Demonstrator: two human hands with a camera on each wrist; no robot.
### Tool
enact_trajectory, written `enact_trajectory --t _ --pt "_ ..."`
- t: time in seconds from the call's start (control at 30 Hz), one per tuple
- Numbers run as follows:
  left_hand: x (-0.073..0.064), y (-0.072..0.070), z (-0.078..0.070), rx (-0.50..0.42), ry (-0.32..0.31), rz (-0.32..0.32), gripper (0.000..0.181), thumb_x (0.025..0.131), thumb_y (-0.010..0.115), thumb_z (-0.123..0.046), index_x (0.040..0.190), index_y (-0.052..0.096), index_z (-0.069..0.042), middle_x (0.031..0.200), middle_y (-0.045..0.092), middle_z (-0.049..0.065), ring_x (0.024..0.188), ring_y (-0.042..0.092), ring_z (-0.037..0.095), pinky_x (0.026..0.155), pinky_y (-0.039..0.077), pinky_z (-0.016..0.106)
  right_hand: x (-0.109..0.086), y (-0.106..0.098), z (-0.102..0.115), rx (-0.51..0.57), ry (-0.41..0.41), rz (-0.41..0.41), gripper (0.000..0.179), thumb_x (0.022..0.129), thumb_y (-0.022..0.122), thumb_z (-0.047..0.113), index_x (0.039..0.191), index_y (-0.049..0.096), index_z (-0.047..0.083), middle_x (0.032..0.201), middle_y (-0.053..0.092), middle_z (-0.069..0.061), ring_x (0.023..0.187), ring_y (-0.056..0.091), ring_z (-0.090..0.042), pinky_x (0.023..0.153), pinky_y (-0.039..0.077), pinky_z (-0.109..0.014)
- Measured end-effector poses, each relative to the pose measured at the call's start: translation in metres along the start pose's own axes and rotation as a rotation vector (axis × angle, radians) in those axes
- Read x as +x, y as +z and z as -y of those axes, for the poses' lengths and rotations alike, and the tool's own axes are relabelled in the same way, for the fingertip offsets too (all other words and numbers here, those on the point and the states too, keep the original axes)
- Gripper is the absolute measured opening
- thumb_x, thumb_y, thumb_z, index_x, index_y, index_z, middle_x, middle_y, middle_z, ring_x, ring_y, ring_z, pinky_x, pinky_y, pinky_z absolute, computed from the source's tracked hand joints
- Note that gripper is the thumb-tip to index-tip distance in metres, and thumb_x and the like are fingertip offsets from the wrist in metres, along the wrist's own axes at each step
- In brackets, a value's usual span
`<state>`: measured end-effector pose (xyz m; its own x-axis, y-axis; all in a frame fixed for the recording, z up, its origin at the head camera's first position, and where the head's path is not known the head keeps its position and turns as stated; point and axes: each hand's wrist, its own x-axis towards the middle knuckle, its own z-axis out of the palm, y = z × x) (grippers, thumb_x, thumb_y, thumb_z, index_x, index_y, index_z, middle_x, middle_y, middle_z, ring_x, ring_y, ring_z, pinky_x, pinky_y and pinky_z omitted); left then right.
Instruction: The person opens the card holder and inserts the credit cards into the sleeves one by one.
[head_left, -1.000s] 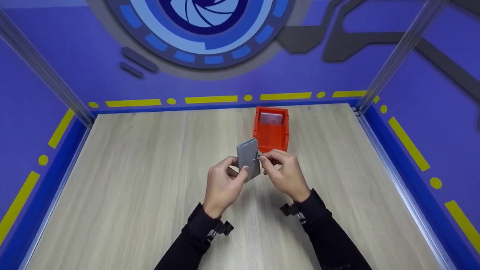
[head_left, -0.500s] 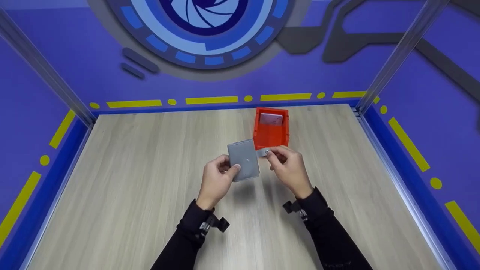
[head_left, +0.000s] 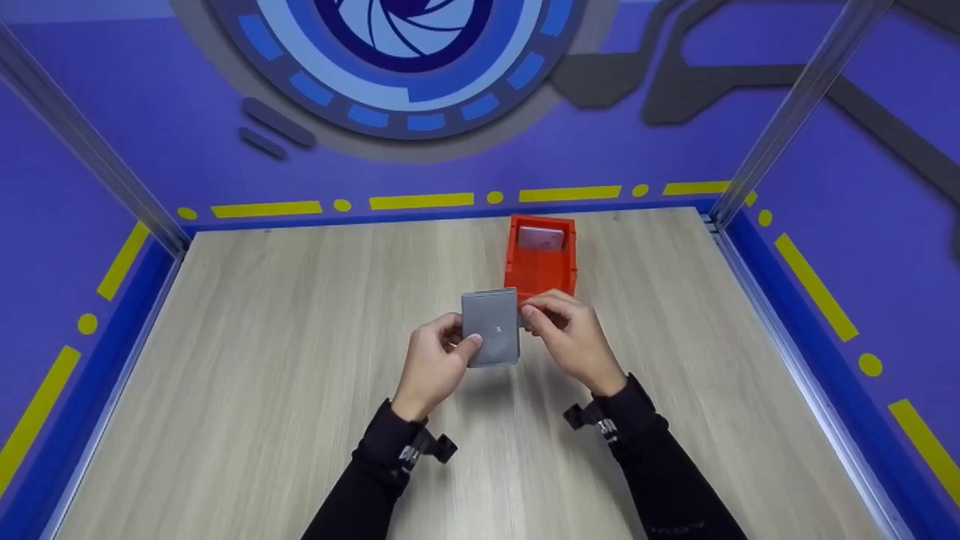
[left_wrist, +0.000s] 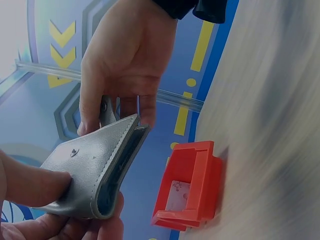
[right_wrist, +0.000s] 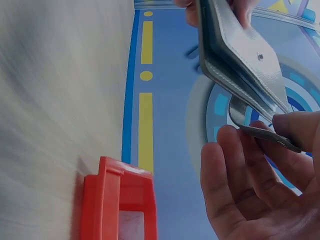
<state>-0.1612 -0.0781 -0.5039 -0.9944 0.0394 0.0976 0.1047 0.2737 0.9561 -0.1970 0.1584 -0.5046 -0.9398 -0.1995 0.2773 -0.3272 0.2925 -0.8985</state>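
Near the red bin (head_left: pixel 540 271), the left hand (head_left: pixel 435 361) grips a gray wallet (head_left: pixel 491 319) while the right hand (head_left: pixel 574 335) pinches its unfastened strap (right_wrist: pixel 270 136).

The place looks like a lab-style booth, its pale wood-grain worktop (head_left: pixel 285 352) closed in by purple-blue walls (head_left: pixel 420 176) printed with yellow dashes (head_left: pixel 421 201) and machine-like graphics (head_left: pixel 600 79) between metal corner posts (head_left: pixel 799 105).

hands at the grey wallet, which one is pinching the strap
The right hand pinches the unfastened strap; the left hand instead grips the grey wallet itself, its thumb lying on the wallet's face.
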Motion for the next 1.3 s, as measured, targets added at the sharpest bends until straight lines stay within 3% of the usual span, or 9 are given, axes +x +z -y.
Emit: enact_trajectory --t 0.23,0.5,1.03,1.3 --pt "-0.0018 -0.0006 -0.0020 -0.005 0.010 0.022 0.017 0.098 0.074 -0.007 0.114 0.078 -0.008 0.096 0.072 0.006 0.086 0.062 0.019 0.077 0.047 0.029 -0.0001 -0.0017 0.0013 0.084 0.059 0.092 0.018 0.109 0.071 0.019 0.122 0.080 0.009 0.117 0.075 -0.011 0.098 0.075 -0.029 0.088 0.064 -0.029" --pt "-0.0016 -0.0001 -0.0032 -0.076 0.011 0.047 0.018 0.100 0.071 -0.006 0.117 0.077 -0.003 0.103 0.076 0.013 0.087 0.066 0.020 0.079 0.056 0.031 -0.0004 -0.0024 0.0036 0.148 0.092 0.137 0.019 0.111 0.067 0.013 0.124 0.078 0.006 0.118 0.074 -0.014 0.097 0.073 -0.024 0.087 0.065 -0.030" --pt "-0.0012 0.0014 -0.0016 -0.124 -0.022 0.059 0.020 0.099 0.068 -0.005 0.117 0.077 -0.001 0.107 0.078 0.016 0.090 0.072 0.020 0.079 0.061 0.035 -0.0011 -0.0065 0.0024 0.176 0.054 0.265 0.021 0.113 0.065 0.020 0.122 0.078 0.006 0.118 0.071 -0.011 0.101 0.069 -0.021 0.089 0.063 -0.031" --pt "-0.0014 0.0015 -0.0020 -0.115 -0.018 0.061 0.020 0.099 0.068 -0.005 0.116 0.077 -0.002 0.109 0.078 0.016 0.093 0.074 0.021 0.083 0.062 0.037 -0.0018 -0.0094 0.0035 0.142 0.044 0.274 0.018 0.111 0.067 0.018 0.118 0.079 0.006 0.115 0.072 -0.013 0.097 0.069 -0.018 0.087 0.063 -0.031"
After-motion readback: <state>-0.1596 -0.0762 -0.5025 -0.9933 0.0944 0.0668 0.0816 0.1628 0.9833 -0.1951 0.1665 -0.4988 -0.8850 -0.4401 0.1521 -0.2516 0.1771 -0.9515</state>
